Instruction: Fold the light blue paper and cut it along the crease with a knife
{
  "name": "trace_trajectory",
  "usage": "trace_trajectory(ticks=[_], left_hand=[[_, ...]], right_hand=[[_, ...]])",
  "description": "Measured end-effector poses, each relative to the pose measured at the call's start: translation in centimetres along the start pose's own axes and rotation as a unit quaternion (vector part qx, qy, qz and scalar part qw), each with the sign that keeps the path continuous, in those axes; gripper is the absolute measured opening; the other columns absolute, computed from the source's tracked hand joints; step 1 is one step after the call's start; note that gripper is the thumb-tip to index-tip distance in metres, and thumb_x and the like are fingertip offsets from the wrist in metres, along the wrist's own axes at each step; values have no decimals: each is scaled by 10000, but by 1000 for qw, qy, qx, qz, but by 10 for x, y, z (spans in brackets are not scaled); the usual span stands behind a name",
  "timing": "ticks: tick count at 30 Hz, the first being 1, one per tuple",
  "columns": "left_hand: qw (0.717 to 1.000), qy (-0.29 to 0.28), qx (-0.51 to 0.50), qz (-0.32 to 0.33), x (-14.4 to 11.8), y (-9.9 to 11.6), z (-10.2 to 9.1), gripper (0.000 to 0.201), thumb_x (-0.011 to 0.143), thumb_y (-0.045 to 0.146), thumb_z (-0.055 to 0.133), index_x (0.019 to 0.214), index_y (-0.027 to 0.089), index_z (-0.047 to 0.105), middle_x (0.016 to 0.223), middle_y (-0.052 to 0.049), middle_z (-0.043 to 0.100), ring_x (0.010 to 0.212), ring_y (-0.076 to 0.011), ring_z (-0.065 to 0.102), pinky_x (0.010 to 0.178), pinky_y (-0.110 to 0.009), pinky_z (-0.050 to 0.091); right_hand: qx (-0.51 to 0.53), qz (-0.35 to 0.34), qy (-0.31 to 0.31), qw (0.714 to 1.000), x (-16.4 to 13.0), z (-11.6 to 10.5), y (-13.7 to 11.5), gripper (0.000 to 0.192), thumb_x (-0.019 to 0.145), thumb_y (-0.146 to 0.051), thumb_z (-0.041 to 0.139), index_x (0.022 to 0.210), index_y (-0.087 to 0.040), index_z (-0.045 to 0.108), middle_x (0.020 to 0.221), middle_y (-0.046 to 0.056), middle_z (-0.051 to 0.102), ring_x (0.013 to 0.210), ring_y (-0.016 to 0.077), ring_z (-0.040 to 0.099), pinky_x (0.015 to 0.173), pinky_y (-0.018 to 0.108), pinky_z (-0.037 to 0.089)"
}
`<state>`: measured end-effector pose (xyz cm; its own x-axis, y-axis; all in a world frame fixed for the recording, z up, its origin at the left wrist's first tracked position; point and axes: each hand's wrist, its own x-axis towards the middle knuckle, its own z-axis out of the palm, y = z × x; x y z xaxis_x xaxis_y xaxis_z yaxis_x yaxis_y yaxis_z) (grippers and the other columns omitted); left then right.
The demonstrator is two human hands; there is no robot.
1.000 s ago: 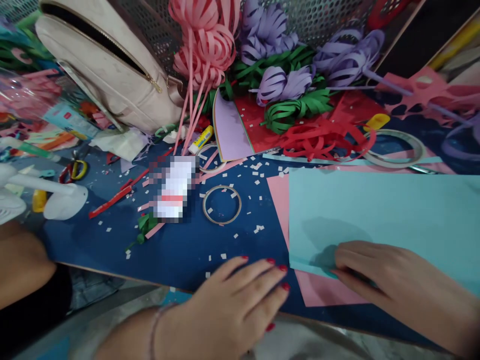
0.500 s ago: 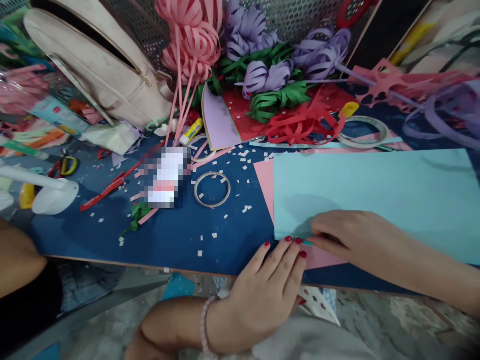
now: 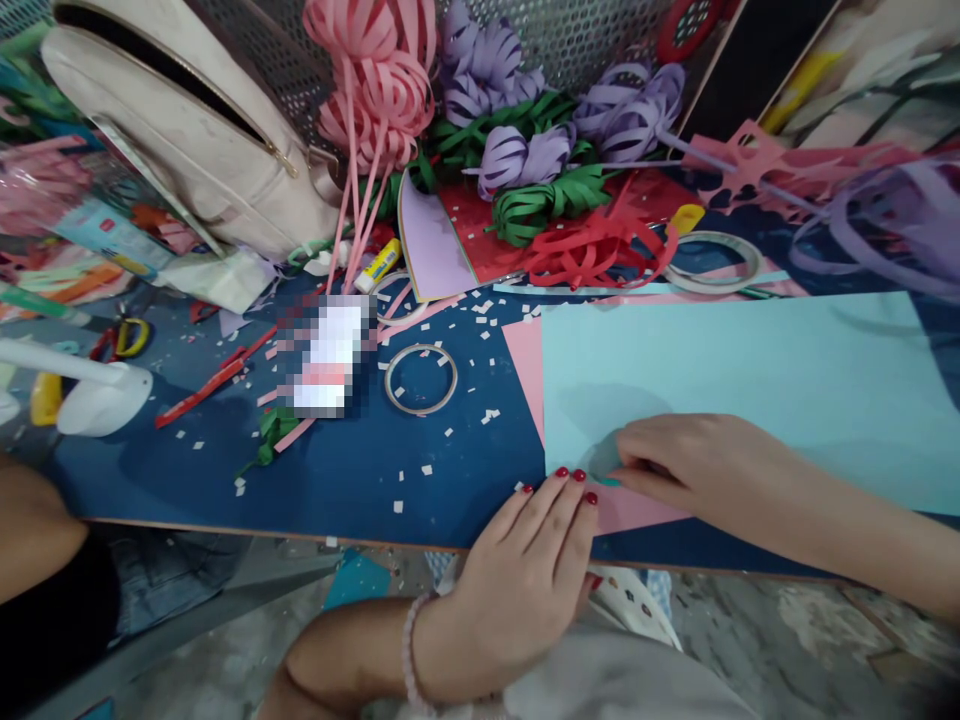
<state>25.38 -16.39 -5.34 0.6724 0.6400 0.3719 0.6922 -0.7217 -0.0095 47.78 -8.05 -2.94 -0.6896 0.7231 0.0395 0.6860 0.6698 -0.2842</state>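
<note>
We find the light blue paper sheet (image 3: 750, 390) lying flat on the dark blue work board (image 3: 360, 490), directly under and beyond the right hand (image 3: 697, 465). We judge it light, thin and flexible: it will crease readily, slide over the pink sheet (image 3: 525, 370) beneath it, and tear if pulled hard. The near left corner, at the fingertips, is the sensible place to take hold.

The right hand lies on that corner, its fingers drawn together on the edge, seemingly pinching or lifting it; we cannot tell how firmly. The left hand (image 3: 532, 580) rests flat, fingers extended and close together, tips touching the pink sheet just beside the right hand.

Beyond the left hand lies a tape ring (image 3: 420, 378) among white paper scraps. Farther out sit paper flowers (image 3: 525, 150) and a pale bag (image 3: 187, 130).
</note>
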Motion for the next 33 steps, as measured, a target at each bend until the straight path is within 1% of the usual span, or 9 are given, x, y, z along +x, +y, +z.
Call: trace_trajectory(ticks=[5,8,12,15,17,21,26,29,33], left_hand=[[1000,-19,2,1,-1,0,1,433,1002,291,367,1311,75,580,1418,-140,560,1354,-222,486,1128,-349,361],[1000,-13,11,4,-1,1,1,398,991,268,400,1277,79,603,1397,-142,578,1344,-237,498,1124,-371,372],[999,4,36,11,1,5,2,371,973,230,427,1232,55,627,1341,-162,618,1293,-265,546,1105,-389,387],[999,18,51,9,3,8,2,374,965,211,430,1225,28,628,1302,-171,643,1262,-278,571,1081,-388,404],[998,24,56,7,3,9,2,381,970,221,425,1226,24,627,1302,-173,643,1257,-276,576,1073,-385,412],[999,26,47,3,4,8,3,386,983,243,396,1196,37,642,1316,-175,634,1263,-260,574,1064,-372,429],[999,30,16,-13,5,8,3,395,986,252,381,1188,33,640,1309,-165,640,1271,-254,569,1053,-360,450],[1000,5,-6,-23,5,7,1,445,1005,297,358,1265,23,591,1357,-169,606,1315,-246,532,1080,-356,436],[998,-35,-41,-33,5,5,-5,489,1012,312,342,1354,4,508,1392,-174,576,1363,-241,483,1107,-366,424]], right_hand=[[-7,4,3,1000,-2,3,2,394,990,-348,375,624,-216,434,556,-20,518,480,129,491,473,270,251],[-14,-4,9,1000,-2,2,2,400,998,-354,365,631,-214,439,560,-16,513,488,127,473,494,279,255],[-71,-67,59,993,-3,-5,-10,327,992,-226,357,709,-204,520,656,21,565,599,162,502,596,311,307],[-116,-133,110,978,-7,-8,-25,301,943,-73,358,784,-178,591,770,51,633,699,178,537,682,335,338],[-149,-150,142,967,-12,-7,-33,318,924,-22,351,840,-158,626,838,67,667,759,184,561,716,345,354],[-170,-122,154,966,-22,0,-43,317,924,-6,375,950,-145,659,929,83,689,873,210,591,768,363,390],[-142,-105,157,972,-26,4,-46,216,908,-33,473,934,-85,681,948,120,697,897,224,607,784,378,427],[-129,-98,164,973,-25,5,-47,209,909,-42,483,908,-90,686,949,117,705,907,222,616,783,367,440],[-127,-75,199,969,-24,8,-48,280,952,-78,416,858,-129,675,928,88,724,885,198,632,746,357,419]])
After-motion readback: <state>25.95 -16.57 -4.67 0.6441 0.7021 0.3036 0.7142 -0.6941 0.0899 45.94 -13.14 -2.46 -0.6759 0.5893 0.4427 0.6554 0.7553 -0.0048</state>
